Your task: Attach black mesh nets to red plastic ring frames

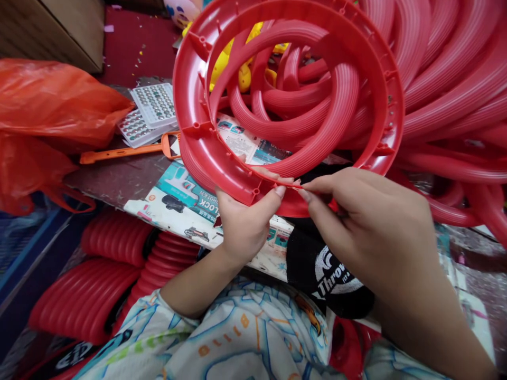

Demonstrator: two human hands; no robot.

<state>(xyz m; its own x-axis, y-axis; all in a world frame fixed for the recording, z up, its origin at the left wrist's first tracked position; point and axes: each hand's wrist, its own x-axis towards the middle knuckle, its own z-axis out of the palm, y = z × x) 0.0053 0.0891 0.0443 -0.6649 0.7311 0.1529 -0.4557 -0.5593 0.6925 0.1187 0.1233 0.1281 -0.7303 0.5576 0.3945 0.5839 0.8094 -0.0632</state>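
A large red plastic ring (190,87) with small ribs and pegs along its open channel is held up in front of me. My left hand (247,224) is closed around its near edge, thumb on top and fingers reaching underneath. My right hand (372,227) pinches a thin red strip at the ring's inner rim, just right of my left thumb. Whether that strip is part of the ring cannot be made out. Below my right hand lies a black fabric piece (303,274) with white lettering, partly covered by the hand.
Ribbed red hoops (447,100) pile up behind and to the right. Printed cardboard (190,203) lies under the ring. Leftward are an orange bag (51,105), an orange plastic tool (122,153) and trays of small round pieces (154,103). Bundled red rings (87,295) stand lower left.
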